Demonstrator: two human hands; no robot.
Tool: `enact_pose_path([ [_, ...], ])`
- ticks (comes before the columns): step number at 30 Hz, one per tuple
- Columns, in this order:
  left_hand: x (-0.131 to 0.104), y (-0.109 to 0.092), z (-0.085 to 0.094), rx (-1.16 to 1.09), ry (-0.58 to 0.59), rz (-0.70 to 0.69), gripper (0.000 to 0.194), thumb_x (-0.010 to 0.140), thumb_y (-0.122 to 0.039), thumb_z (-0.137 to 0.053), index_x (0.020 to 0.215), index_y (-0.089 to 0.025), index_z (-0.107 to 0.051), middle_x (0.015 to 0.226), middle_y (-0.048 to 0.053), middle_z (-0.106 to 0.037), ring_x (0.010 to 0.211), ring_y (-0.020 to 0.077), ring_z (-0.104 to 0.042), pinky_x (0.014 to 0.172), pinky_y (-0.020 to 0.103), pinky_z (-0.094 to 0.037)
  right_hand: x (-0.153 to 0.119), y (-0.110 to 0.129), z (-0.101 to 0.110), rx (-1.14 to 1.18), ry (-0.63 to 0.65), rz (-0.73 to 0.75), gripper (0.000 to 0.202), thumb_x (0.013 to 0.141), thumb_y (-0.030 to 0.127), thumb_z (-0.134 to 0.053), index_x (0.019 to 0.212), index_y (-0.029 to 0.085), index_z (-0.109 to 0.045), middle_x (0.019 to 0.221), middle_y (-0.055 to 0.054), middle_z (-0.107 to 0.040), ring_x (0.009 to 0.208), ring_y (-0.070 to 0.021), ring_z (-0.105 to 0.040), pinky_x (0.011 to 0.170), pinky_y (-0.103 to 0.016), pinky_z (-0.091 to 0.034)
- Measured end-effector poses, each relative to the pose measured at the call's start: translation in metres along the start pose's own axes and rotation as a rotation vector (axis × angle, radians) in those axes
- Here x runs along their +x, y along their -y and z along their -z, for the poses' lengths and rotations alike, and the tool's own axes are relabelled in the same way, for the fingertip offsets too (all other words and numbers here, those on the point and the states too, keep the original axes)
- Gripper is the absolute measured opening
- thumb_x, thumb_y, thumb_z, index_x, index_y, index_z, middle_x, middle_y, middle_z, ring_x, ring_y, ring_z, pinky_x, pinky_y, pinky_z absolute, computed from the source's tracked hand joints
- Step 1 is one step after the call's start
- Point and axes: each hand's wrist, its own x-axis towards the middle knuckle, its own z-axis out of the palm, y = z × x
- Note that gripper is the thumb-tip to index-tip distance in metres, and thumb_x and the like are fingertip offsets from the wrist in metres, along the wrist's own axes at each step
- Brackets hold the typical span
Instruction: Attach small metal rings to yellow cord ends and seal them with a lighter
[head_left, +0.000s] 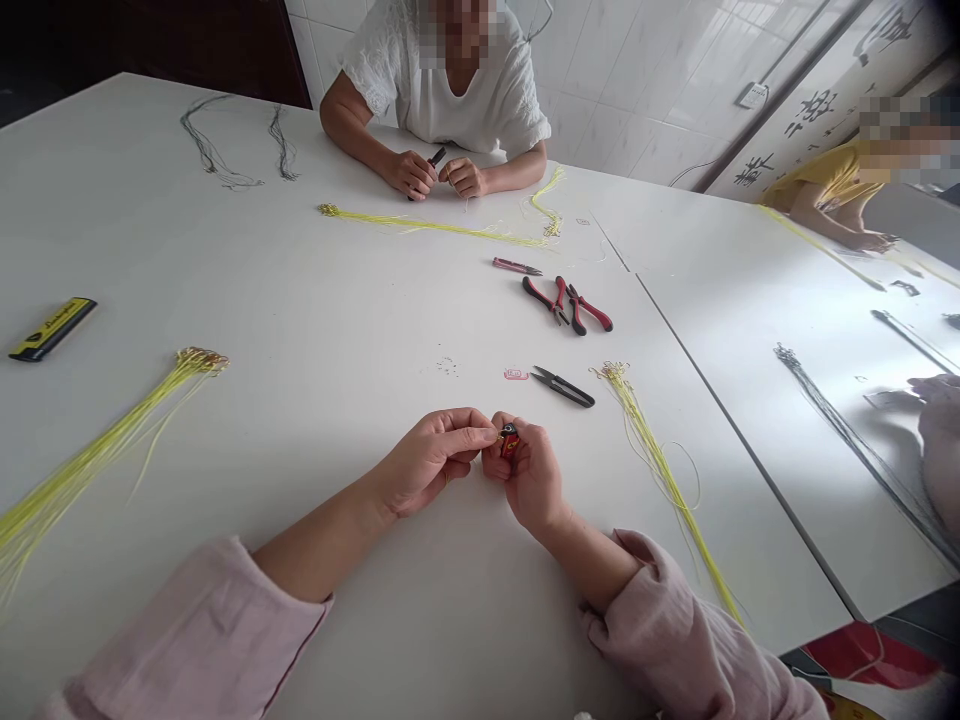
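My right hand is closed around a small red and black lighter, its metal top facing my left hand. My left hand pinches a thin yellow cord close to the lighter's top; most of the cord is hidden by my fingers. Beyond my hands lie black thread snips. To their right, a bundle of yellow cords with gold hooks at its far end stretches towards me. Another such bundle lies at the left.
Two red and black pliers and a pink-handled tool lie farther back. A yellow and black box cutter is far left. Across the white table, a person in white holds a dark tool. Grey cords lie right of the seam.
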Motion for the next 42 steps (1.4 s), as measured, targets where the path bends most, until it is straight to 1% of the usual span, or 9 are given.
enact_pose_path([
  [22,0.001,-0.001,-0.001,-0.004,-0.001,0.011,0.021,0.081,-0.031,-0.058,0.066,-0.017,-0.054,0.073,0.003,-0.057,0.073,0.0135,-0.053,0.056,0.024,-0.029,-0.002,0.001,-0.002,-0.006,-0.012,-0.009,0.033,0.085,0.039,-0.035,0.059,0.019,-0.039,0.051,0.004,-0.029,0.050,-0.0100,-0.019,0.050,-0.027,-0.018],
  [26,0.000,-0.002,-0.002,0.010,-0.024,-0.002,0.022,0.081,-0.032,-0.060,0.066,-0.017,-0.055,0.070,0.000,-0.050,0.065,0.0100,-0.044,0.054,0.024,-0.026,-0.001,0.003,-0.004,0.045,-0.036,-0.026,0.036,0.086,0.042,-0.035,0.059,0.019,-0.040,0.050,0.004,-0.027,0.050,-0.0101,-0.019,0.049,-0.026,-0.020],
  [28,0.000,-0.004,-0.003,0.062,-0.067,-0.056,0.021,0.080,-0.032,-0.061,0.067,-0.017,-0.056,0.069,-0.001,-0.047,0.061,0.0084,-0.036,0.054,0.024,-0.024,0.000,0.005,-0.004,0.092,-0.057,-0.014,0.039,0.088,0.046,-0.034,0.061,0.019,-0.043,0.050,0.004,-0.028,0.049,-0.0101,-0.021,0.050,-0.026,-0.020],
  [30,-0.001,-0.005,-0.003,0.143,-0.105,-0.125,0.020,0.081,-0.033,-0.061,0.069,-0.017,-0.058,0.069,-0.002,-0.048,0.058,0.0080,-0.030,0.053,0.024,-0.023,0.001,0.008,-0.001,0.104,-0.071,0.024,0.039,0.089,0.048,-0.035,0.067,0.019,-0.049,0.051,0.004,-0.031,0.050,-0.0102,-0.024,0.050,-0.026,-0.021],
  [32,0.000,-0.005,-0.003,0.197,-0.122,-0.162,0.020,0.082,-0.033,-0.060,0.070,-0.017,-0.058,0.069,-0.003,-0.049,0.057,0.0081,-0.026,0.053,0.025,-0.022,0.001,0.011,0.004,0.068,-0.073,0.068,0.031,0.088,0.045,-0.043,0.075,0.019,-0.055,0.055,0.004,-0.033,0.052,-0.0099,-0.026,0.051,-0.026,-0.022],
  [34,0.000,-0.005,-0.002,0.205,-0.125,-0.163,0.021,0.081,-0.034,-0.061,0.070,-0.017,-0.057,0.070,-0.003,-0.049,0.057,0.0081,-0.025,0.053,0.025,-0.021,0.001,0.013,0.010,0.009,-0.067,0.096,0.018,0.084,0.037,-0.055,0.084,0.020,-0.060,0.059,0.004,-0.034,0.053,-0.0093,-0.026,0.053,-0.026,-0.023],
  [36,0.000,-0.004,-0.001,0.197,-0.128,-0.153,0.021,0.081,-0.035,-0.061,0.070,-0.017,-0.057,0.073,-0.002,-0.049,0.058,0.0082,-0.026,0.054,0.025,-0.021,0.001,0.014,0.016,-0.056,-0.051,0.117,0.014,0.080,0.032,-0.061,0.089,0.021,-0.063,0.062,0.004,-0.035,0.055,-0.0092,-0.027,0.054,-0.026,-0.024],
  [39,0.001,-0.004,-0.001,0.190,-0.129,-0.153,0.023,0.080,-0.036,-0.062,0.068,-0.017,-0.056,0.071,-0.002,-0.045,0.058,0.0084,-0.025,0.053,0.025,-0.020,0.001,0.015,0.021,-0.155,-0.033,0.152,0.015,0.080,0.033,-0.064,0.089,0.022,-0.066,0.062,0.004,-0.038,0.056,-0.0097,-0.029,0.054,-0.027,-0.024],
  [42,0.001,-0.004,-0.001,0.198,-0.120,-0.149,0.025,0.079,-0.037,-0.063,0.066,-0.017,-0.055,0.065,-0.003,-0.039,0.057,0.0085,-0.023,0.052,0.026,-0.018,0.001,0.014,0.021,-0.240,-0.028,0.196,0.013,0.080,0.034,-0.065,0.083,0.021,-0.065,0.066,0.003,-0.044,0.055,-0.0094,-0.030,0.053,-0.027,-0.024],
])
